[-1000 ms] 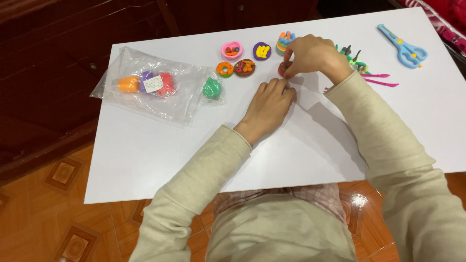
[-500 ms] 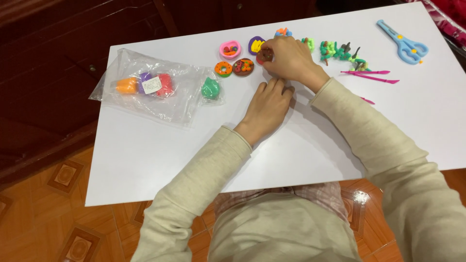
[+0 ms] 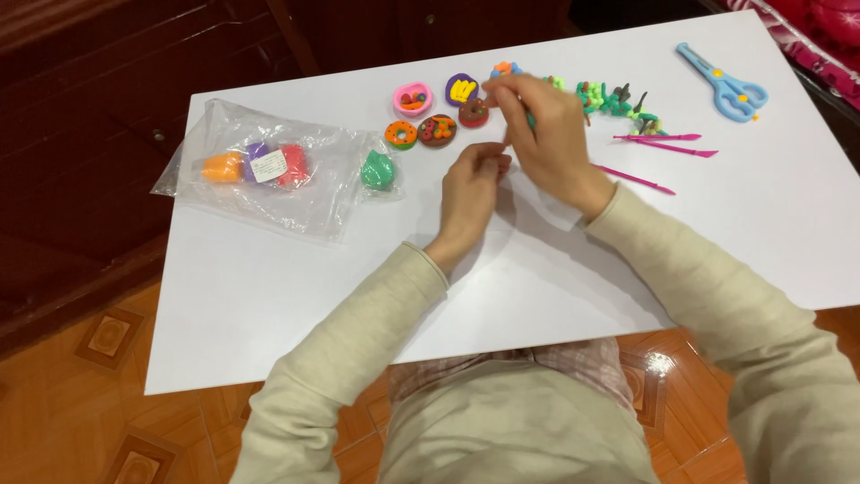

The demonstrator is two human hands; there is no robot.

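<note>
Our right hand reaches forward over the white worktop, its fingers pinched together just beside the small round brown clay doughnut; what they grip we cannot tell. Our left hand rests below it, fingers loosely curled, holding nothing visible. The doughnut lies flat by the orange ringed clay doughnut and the dark clay disc with orange dots.

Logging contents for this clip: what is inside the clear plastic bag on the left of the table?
The clear plastic bag holds an orange lump, a purple lump and a red lump of modelling clay, plus a small white label. The label and wrinkled plastic cover parts of them, so anything beneath cannot be seen.
</note>
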